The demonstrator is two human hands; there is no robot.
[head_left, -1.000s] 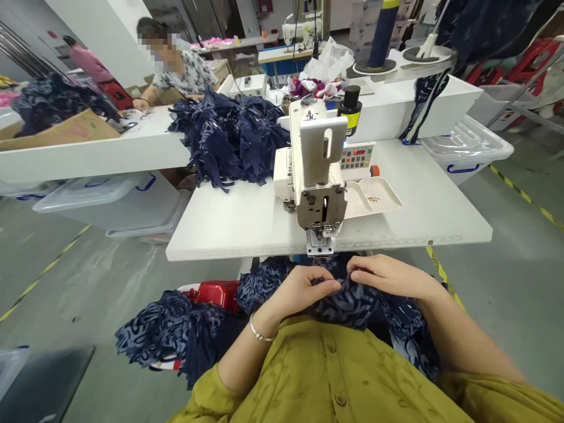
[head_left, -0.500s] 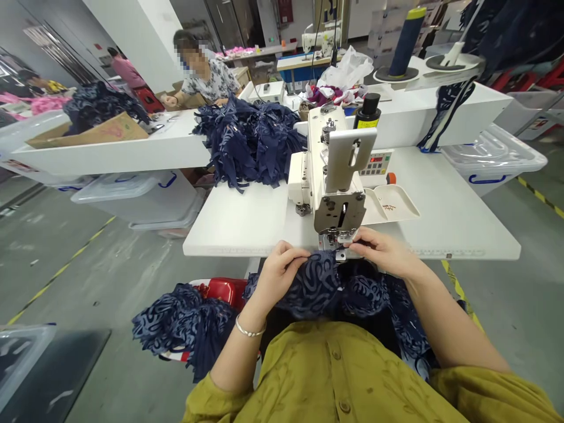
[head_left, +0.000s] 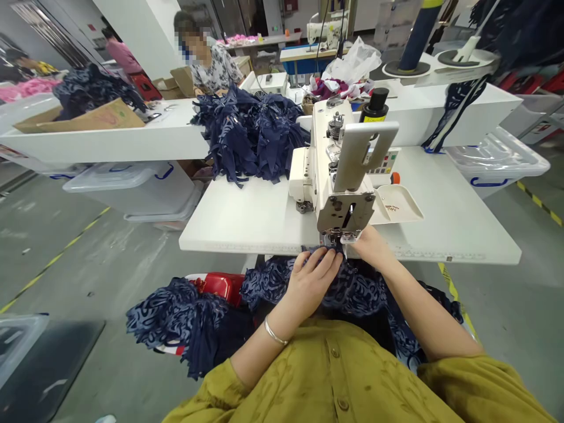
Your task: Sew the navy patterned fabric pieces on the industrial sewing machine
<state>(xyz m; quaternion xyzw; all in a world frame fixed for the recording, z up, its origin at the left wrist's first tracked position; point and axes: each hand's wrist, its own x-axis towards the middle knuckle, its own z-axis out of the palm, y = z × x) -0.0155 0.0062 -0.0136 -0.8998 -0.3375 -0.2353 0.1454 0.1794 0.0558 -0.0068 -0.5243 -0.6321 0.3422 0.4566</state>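
Note:
A cream sewing machine (head_left: 337, 170) stands at the front of the white table, its needle area partly hidden by its own head. Just below the needle, my left hand (head_left: 312, 282) has its fingers together over the edge of navy patterned fabric (head_left: 356, 291), gripping it; the thumb is out of sight. My right hand (head_left: 372, 247) reaches in from the right beside the presser foot. Its fingertips are hidden behind the machine head, so their grip does not show. More of the fabric hangs below the table edge and over my lap.
Navy straps and pieces (head_left: 255, 135) are heaped left of the machine. A cream tray (head_left: 399, 202) with small brown bits sits on the right. Patterned fabric (head_left: 176, 317) lies over a red seat at lower left. A person (head_left: 214, 64) works beyond the table.
My left hand has moved right and up, onto the fabric at the needle. My right hand has gone further in behind the machine head. The fabric is bunched lower under the table edge.

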